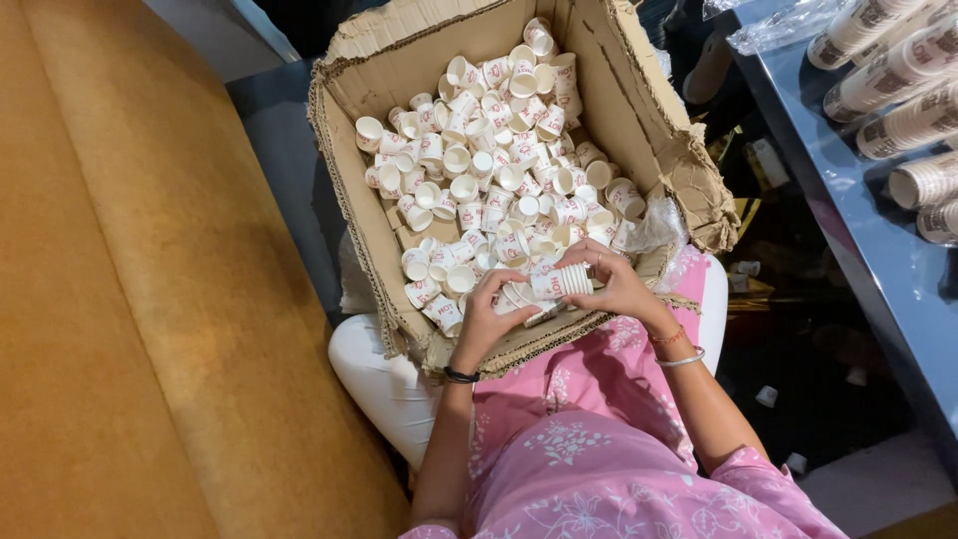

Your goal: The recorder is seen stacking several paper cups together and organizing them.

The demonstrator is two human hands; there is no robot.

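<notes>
Right hand (611, 282): I see the fingers curled tight round a short nested stack of cups (555, 282), lying sideways, mouths towards the right palm. I make out roughly five or six rims in it, can't count exactly. Left hand (486, 311): partly curled, fingertips on the stack's lower left end and on loose cups beneath; whether it grips one of its own I cannot tell. Both hands sit at the near edge of one torn cardboard box (349, 150) resting on the person's lap. Inside: loose small white paper cups (489, 170) with red print, well over a hundred, too many to count, lying every way, piled thickest in the middle. One dark band on the left wrist, two bangles on the right. Further out, on my right: a blue table (878, 260) with about six long sleeves of stacked cups (898, 80), brown-printed, lying on it. On my left, a tan cushioned surface (120, 299).
</notes>
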